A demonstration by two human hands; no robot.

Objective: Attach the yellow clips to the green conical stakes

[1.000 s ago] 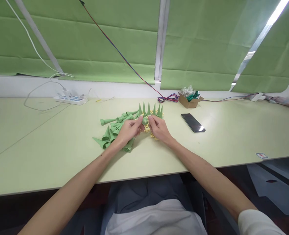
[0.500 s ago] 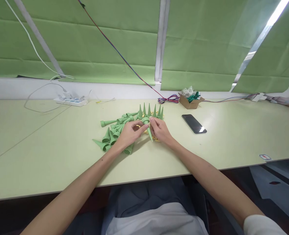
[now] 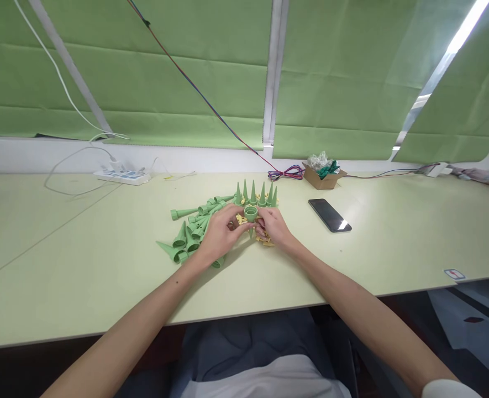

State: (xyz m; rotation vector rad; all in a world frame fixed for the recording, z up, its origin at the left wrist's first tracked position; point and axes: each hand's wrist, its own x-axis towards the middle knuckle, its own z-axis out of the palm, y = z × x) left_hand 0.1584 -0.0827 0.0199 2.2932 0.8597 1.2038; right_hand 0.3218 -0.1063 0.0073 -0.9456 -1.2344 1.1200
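Note:
Between my hands a green hollow plastic spike [image 3: 250,214] stands nearly upright, cup mouth up and pointed end down. My left hand [image 3: 223,232] is closed on it, thumb and fingers pinching the cup from the left. My right hand [image 3: 274,225] is against the cup's right side with its fingers curled; what they pinch is hidden. Left of my hands lies a loose pile of green spikes [image 3: 192,228]. Behind them several green spikes [image 3: 253,193] stand point up in a row. Small yellow plastic pieces [image 3: 264,240] lie under and around my right hand.
A black phone [image 3: 329,215] lies to the right. At the back are a small cardboard box [image 3: 322,179] with plastic wrap and green material, a coiled red-blue cable [image 3: 285,173], and a white power strip [image 3: 124,176]. The table's front edge [image 3: 244,315] runs close to my body.
The spike held between my hands has turned from slanting down toward the right to nearly upright, its open mouth now facing up. My right hand's fingers have shifted beside the cup. The view tilted slightly.

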